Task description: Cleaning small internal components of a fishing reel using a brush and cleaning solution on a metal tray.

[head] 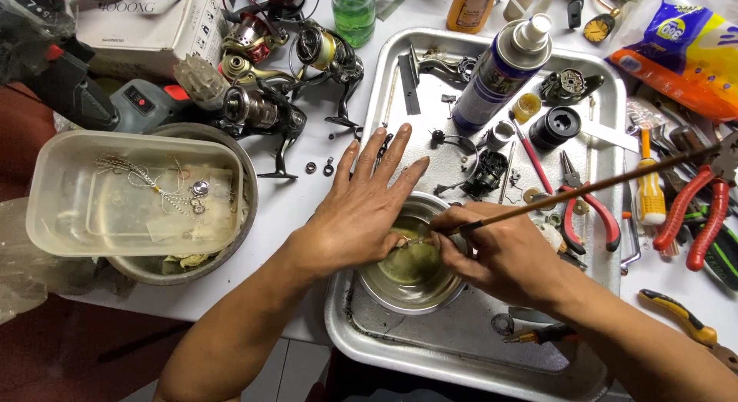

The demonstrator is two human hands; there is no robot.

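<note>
Hands meet over a steel bowl [413,273] of yellowish liquid at lower centre of the frame, standing in a metal tray [607,87]. Our left hand [361,210] has its fingers spread flat while thumb and a finger pinch a small metal part [403,240] at the bowl's rim. Our right hand [503,252] is closed around a long thin brush [592,188], its tip touching that part. We judge this to be the cleaning step, the part being scrubbed over the liquid; the next move seems to call for a steady pinch and short strokes so the piece does not slip into the bowl. We count one spray can [500,68] in the tray, two red-handled pliers [584,210] at right, one plastic tub [131,191] at left, and at least three reels [257,110] at upper left.
</note>
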